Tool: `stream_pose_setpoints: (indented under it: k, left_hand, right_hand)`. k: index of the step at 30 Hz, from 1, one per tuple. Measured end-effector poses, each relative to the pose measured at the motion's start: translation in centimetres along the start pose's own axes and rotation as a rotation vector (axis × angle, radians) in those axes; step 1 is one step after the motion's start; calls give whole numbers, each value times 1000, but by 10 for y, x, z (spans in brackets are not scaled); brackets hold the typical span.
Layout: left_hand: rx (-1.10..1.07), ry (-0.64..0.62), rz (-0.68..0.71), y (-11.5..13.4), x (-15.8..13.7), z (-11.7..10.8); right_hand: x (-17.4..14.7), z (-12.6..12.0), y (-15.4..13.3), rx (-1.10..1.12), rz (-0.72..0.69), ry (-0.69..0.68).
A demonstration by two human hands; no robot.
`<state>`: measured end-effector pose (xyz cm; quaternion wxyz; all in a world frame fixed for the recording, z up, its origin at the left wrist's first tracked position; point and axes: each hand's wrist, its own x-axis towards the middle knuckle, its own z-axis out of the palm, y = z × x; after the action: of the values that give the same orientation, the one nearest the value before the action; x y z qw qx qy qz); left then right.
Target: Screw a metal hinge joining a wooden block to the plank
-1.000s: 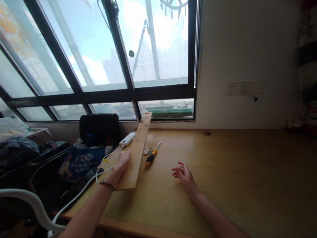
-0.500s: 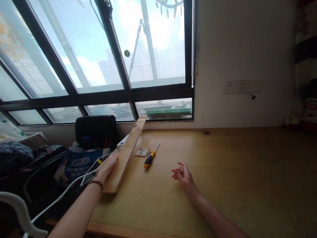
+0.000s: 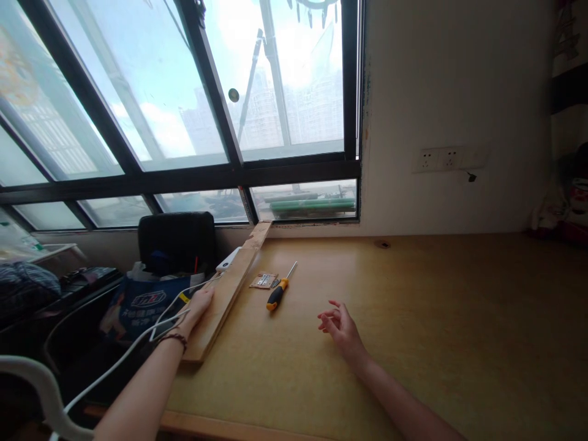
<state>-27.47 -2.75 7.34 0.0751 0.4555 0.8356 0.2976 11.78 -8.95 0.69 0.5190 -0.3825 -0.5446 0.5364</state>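
My left hand (image 3: 200,304) grips the left edge of a long wooden board (image 3: 225,294), which lies along the left side of the table (image 3: 413,318). The board's far end reaches toward the window sill. My right hand (image 3: 340,326) hovers over or rests on the table, fingers apart and loosely curled, with nothing in it. Between the hands lies a screwdriver (image 3: 277,295) with a yellow and black handle, its shaft pointing away. Left of it sit a small brown piece (image 3: 264,280) with metal parts on it and a few screws (image 3: 275,283).
A white power strip (image 3: 228,260) is behind the board, and a white cable (image 3: 124,352) runs down to the left. Beyond the table's left edge stand a black chair (image 3: 177,239) and a blue bag (image 3: 144,306). Wall sockets (image 3: 438,159) are at the right.
My left hand has shifted slightly left and toward me, and the board's near end has moved left with it. My right hand and the screwdriver stay in place.
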Motion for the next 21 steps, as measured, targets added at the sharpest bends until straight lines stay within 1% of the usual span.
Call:
stream_pose_setpoints:
  k: [2, 3, 5, 6, 7, 8, 9, 10, 11, 12, 14, 16, 17, 18, 19, 21]
  left_hand:
    - [103, -43, -32, -1, 5, 2]
    - [164, -39, -41, -1, 6, 4]
    - [251, 58, 8, 7, 2, 12]
    - [254, 134, 80, 15, -4, 18]
    - [202, 228, 178, 26, -14, 26]
    - [106, 274, 295, 39, -29, 36]
    - [-20, 268, 393, 54, -47, 47]
    - [-178, 216, 459, 72, -68, 60]
    - [-354, 108, 487, 90, -92, 74]
    - [-525, -22, 475, 108, -117, 88]
    - [-817, -331, 408, 142, -164, 118]
    - [-1004, -569, 265, 171, -199, 146]
    - [-1076, -642, 216, 182, -211, 157]
    - [-1124, -681, 188, 192, -219, 166]
    - [-1173, -689, 164, 199, -223, 174]
    - [-1243, -664, 143, 209, -225, 184]
  right_hand:
    - [0, 0, 0, 0, 1, -3]
    - [0, 0, 0, 0, 0, -5]
    - [0, 0, 0, -1, -1, -3]
    - [0, 1, 1, -1, -1, -1]
    - [0, 1, 1, -1, -2, 0]
    - [0, 2, 1, -1, -2, 4]
    - [0, 3, 1, 0, -2, 8]
    - [0, 4, 1, 3, -3, 13]
    - [-1, 4, 0, 9, -6, 17]
    - [-1, 4, -1, 17, -11, 18]
    - [-2, 3, -3, 31, -36, 22]
    - [-2, -1, -4, 6, -73, 79]
    - [-1, -3, -4, -20, -87, 128]
    - [0, -6, -4, -50, -99, 187]
    - [2, -9, -3, -80, -111, 246]
    - [6, -14, 0, -131, -139, 327]
